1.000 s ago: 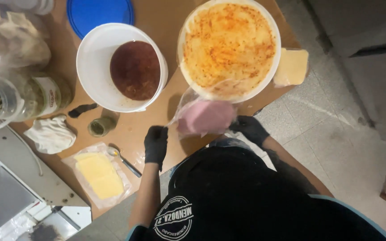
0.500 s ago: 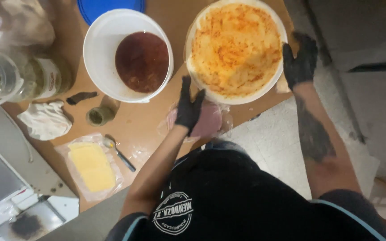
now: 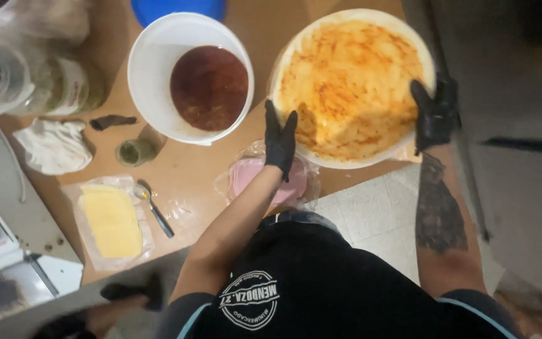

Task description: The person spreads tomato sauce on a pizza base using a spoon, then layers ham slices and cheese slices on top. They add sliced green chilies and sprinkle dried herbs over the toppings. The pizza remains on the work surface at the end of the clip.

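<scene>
The white bucket (image 3: 152,75) on the bench (image 3: 202,182) held dark red sauce (image 3: 209,86), and beside it my left hand (image 3: 280,139), fingers straight, and my curled right hand (image 3: 435,114) gripped opposite edges of the sauced pizza base (image 3: 350,81).

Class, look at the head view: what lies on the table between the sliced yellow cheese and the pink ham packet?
In the head view, a metal spoon lies between the cheese and the ham packet, on crinkled clear wrap; otherwise bare wooden table.
</scene>
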